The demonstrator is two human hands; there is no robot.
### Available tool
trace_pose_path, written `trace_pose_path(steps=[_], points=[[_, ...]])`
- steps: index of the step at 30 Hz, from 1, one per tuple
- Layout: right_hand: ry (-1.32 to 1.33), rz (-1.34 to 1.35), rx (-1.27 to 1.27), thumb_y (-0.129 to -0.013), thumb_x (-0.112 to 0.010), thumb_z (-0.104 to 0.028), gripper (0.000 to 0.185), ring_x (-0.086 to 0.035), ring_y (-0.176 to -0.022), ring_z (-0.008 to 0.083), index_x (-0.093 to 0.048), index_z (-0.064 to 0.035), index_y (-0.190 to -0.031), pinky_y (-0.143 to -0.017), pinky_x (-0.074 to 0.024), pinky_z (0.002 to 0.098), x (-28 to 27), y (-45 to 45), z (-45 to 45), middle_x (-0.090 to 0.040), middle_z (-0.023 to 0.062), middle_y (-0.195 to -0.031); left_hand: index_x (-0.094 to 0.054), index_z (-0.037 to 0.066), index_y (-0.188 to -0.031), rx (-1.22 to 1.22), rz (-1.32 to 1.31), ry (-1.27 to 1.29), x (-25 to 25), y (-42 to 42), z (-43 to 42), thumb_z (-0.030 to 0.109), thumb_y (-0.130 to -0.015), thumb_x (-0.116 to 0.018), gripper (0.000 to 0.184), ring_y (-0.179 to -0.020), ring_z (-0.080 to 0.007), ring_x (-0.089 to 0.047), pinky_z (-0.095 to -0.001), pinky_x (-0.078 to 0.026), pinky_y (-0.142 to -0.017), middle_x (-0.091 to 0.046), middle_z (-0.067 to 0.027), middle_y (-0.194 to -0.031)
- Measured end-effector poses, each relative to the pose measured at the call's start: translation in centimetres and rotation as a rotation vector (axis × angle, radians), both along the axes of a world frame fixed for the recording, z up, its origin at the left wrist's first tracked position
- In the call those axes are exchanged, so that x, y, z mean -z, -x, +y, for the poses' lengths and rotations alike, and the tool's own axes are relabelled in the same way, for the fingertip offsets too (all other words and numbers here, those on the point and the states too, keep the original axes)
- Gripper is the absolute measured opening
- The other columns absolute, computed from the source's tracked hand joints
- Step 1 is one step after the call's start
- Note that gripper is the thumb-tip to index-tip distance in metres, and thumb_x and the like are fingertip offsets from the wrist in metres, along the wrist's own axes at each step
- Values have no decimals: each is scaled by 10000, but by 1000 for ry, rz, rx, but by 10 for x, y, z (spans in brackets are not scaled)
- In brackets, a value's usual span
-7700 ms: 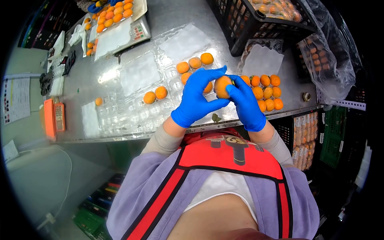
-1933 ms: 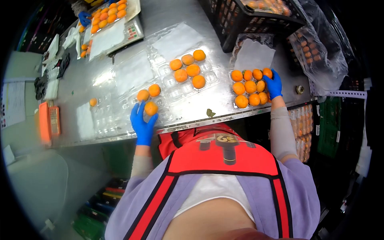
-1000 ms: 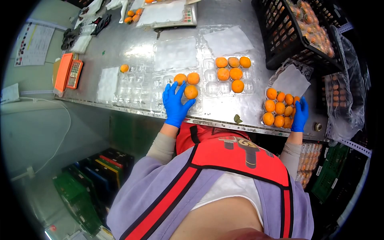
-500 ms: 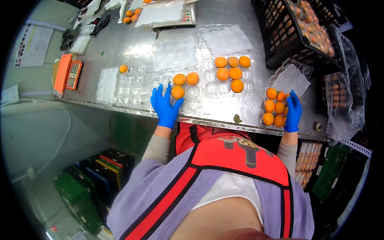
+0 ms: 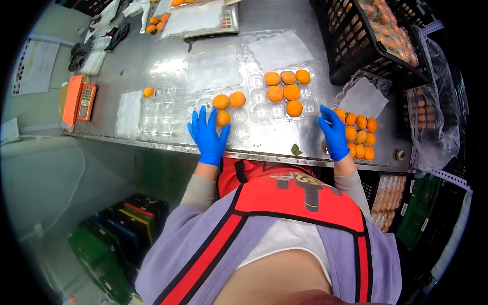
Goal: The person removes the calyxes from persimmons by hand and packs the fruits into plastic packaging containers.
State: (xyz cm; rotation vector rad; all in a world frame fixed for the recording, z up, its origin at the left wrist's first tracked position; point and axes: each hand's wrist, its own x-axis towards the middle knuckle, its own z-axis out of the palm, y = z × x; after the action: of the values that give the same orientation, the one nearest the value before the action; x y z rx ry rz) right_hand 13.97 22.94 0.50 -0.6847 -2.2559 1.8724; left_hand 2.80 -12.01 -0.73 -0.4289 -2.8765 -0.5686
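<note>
So the right hand (image 5: 334, 135) kinda blocked the left side of the full fruit tray (image 5: 361, 137), and I couldn't tell if the left hand (image 5: 209, 136) actually touched the nearest orange fruit (image 5: 222, 118). The top edge chopped off the black crate (image 5: 356, 46) and the flat scale (image 5: 229, 23). Writing on the wall sheet (image 5: 34, 66) was way too tiny, same with the orange device's keys (image 5: 86, 101).

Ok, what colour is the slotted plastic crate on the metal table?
The slotted plastic crate is black; it shows best in the head view.
</note>
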Motion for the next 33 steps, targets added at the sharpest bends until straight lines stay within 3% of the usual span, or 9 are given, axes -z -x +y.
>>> trace_pose_path(steps=[3,6,10,13,14,27,30,32,33], points=[[-122,6,17,-825,-635,-110,477,-505,-1072,164,-493,-54,-1277,-887,-418,277,13,7,-12,-541,81,-1199,-502,165,-1282,58,37,-44,-11,3,26,376,-739,-687,612,-1336,-367,-218,-567,-111,-1057,-362,-137,-1395],[-337,58,-6,-785,-661,-141,488,-514,-1091,236,-514,-68,-1245,-925,-409,334,34,16,-10,-540,129,-1193,-558,149,-1220,206,86,-182,-12,7,49,342,-738,-694,536,-1271,-391,-327,-564,-193,-1023,-455,-133,-1317],[-711,85,-118,-745,-668,-207,496,-504,-1115,329,-536,-67,-1203,-963,-392,399,37,14,-11,-517,180,-1229,-563,144,-1211,356,100,-153,-15,11,87,333,-727,-692,535,-1260,-385,-341,-528,-247,-1009,-474,-128,-1297],[-832,-7,-165,-746,-648,-241,475,-498,-1113,356,-551,-74,-1180,-962,-393,417,34,6,-15,-502,184,-1255,-555,144,-1218,384,117,-151,-12,23,112,333,-724,-689,545,-1256,-379,-346,-520,-255,-1008,-473,-131,-1298],[-832,-7,-162,-746,-648,-241,475,-498,-1113,356,-551,-74,-1180,-962,-393,417,33,5,-17,-502,184,-1255,-534,132,-1236,388,88,-173,-7,30,119,340,-728,-677,567,-1290,-368,-287,-535,-181,-1060,-439,-129,-1313],[-810,-32,-174,-750,-636,-251,452,-507,-1084,372,-568,-76,-1160,-936,-410,426,26,-5,-28,-482,193,-1274,-549,151,-1175,349,-74,27,12,58,153,321,-630,-751,605,-1291,-340,-305,-514,-201,-1072,-433,-88,-1308],[-798,-26,-172,-751,-639,-251,455,-506,-1085,371,-565,-77,-1165,-938,-408,426,27,-6,-28,-484,192,-1271,-547,150,-1184,391,-88,-3,7,62,146,314,-606,-774,642,-1289,-344,-309,-492,-206,-1076,-445,-91,-1302],[-792,-21,-169,-751,-641,-252,459,-506,-1085,369,-563,-79,-1168,-940,-406,426,28,-6,-26,-485,191,-1270,-543,155,-1197,461,-77,-313,3,61,141,292,-593,-800,671,-1287,-346,-310,-466,-226,-1076,-455,-98,-1304],[-790,-2,-171,-752,-644,-244,464,-503,-1088,371,-556,-83,-1178,-944,-403,426,26,-6,-26,-485,193,-1268,-543,155,-1197,461,-78,-313,0,58,140,292,-593,-800,671,-1287,-346,-310,-466,-226,-1076,-455,-98,-1304]])
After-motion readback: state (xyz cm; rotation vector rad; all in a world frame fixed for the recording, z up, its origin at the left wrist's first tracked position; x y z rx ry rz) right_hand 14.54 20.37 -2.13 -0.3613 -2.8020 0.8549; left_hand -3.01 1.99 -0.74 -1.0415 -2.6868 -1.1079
